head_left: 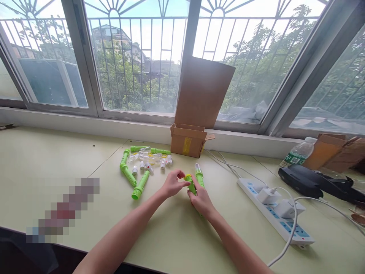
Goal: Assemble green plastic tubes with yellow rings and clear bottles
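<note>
My right hand [202,198] is wrapped round a green plastic tube [190,184] and holds it over the pale green table [42,163]. My left hand [172,183] pinches the yellow-ringed upper end of that same tube with its fingertips. A second green tube with a clear tip [199,174] lies just beyond my right hand. To the left lies a pile of several green tubes [129,171] and small clear and white parts [149,160].
A small open cardboard box [188,140] stands at the window sill, a cardboard sheet [203,91] leaning behind it. A white power strip [275,211] with plugged chargers and cables lies at right. A water bottle [298,153], black bag [310,180] and brown boxes [336,152] sit far right.
</note>
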`<state>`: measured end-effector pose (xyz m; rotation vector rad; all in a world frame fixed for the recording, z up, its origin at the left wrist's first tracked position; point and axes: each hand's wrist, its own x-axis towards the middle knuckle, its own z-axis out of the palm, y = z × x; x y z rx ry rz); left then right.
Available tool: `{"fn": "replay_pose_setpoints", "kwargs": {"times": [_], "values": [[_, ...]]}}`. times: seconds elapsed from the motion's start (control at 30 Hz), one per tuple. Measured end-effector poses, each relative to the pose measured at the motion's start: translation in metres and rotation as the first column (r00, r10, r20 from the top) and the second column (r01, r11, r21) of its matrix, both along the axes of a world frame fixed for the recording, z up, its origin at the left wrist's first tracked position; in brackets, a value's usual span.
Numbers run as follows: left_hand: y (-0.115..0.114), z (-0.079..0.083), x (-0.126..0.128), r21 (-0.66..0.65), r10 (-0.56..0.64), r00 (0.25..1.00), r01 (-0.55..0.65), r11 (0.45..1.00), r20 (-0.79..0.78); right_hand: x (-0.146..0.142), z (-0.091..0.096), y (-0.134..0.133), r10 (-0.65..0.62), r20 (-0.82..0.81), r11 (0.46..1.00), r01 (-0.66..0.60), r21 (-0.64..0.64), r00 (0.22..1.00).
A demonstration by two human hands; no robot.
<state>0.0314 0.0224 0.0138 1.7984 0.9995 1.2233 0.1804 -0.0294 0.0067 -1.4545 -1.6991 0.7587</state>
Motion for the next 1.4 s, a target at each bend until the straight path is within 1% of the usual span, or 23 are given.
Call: {"fn": "replay_pose_setpoints", "kwargs": {"times": [0.1,0.2,0.3,0.4,0.57,0.63,0.77,0.93,1.03,1.1,1.17,1.27,1.33,1.4], "values": [[-0.002,-0.001,0.002,0.058,0.019,1.000,-0.018,0.998,-0.016,0.001,0.000,0.000,-0.030,0.031,0.999,0.029,0.022,0.999],[-0.002,-0.001,0.003,0.077,0.057,0.998,-0.057,0.995,0.003,0.000,0.002,-0.001,-0.047,0.020,0.999,0.046,0.022,0.999],[-0.003,-0.002,0.004,0.056,0.105,0.994,-0.106,0.993,0.030,-0.001,0.003,-0.002,-0.041,0.022,0.999,0.041,0.033,0.999],[-0.002,-0.004,0.005,0.036,0.121,0.992,-0.122,0.992,0.035,-0.002,0.002,-0.001,-0.036,0.050,0.997,0.033,0.069,0.998],[-0.002,-0.008,0.006,-0.037,0.109,0.994,-0.108,0.994,0.032,0.001,-0.003,0.001,-0.042,0.112,0.987,0.024,0.160,0.993],[-0.002,-0.009,0.007,-0.048,0.091,0.995,-0.089,0.995,0.040,0.002,-0.004,0.002,-0.052,0.145,0.986,0.027,0.166,0.988],[-0.003,-0.008,0.008,-0.014,0.086,0.996,-0.086,0.996,0.034,0.003,-0.006,0.003,-0.062,0.191,0.987,0.032,0.155,0.980],[-0.003,-0.008,0.008,0.070,0.137,0.990,-0.135,0.988,-0.029,0.002,-0.007,0.004,-0.085,0.252,0.984,0.042,0.175,0.964],[-0.002,-0.008,0.007,0.116,0.163,0.985,-0.155,0.981,-0.063,0.000,-0.004,0.002,-0.084,0.257,0.983,0.038,0.179,0.963],[-0.001,-0.008,0.006,0.117,0.167,0.983,-0.158,0.981,-0.075,-0.001,-0.002,0.001,-0.059,0.223,0.986,0.022,0.165,0.973],[0.000,-0.007,0.004,0.092,0.161,0.984,-0.154,0.984,-0.074,-0.002,0.000,0.000,-0.031,0.143,0.991,0.012,0.134,0.989],[0.003,-0.004,-0.001,0.034,0.138,0.989,-0.136,0.990,-0.046,-0.003,0.000,0.000,-0.006,-0.076,1.000,0.008,0.028,0.997],[0.005,-0.002,-0.003,-0.003,0.116,0.993,-0.117,0.993,-0.026,-0.004,0.000,0.001,0.002,-0.226,0.999,-0.011,-0.038,0.974],[0.006,-0.002,-0.005,-0.024,0.100,0.995,-0.101,0.995,-0.018,-0.004,0.000,0.001,0.008,-0.308,0.998,-0.026,-0.055,0.951]]}}
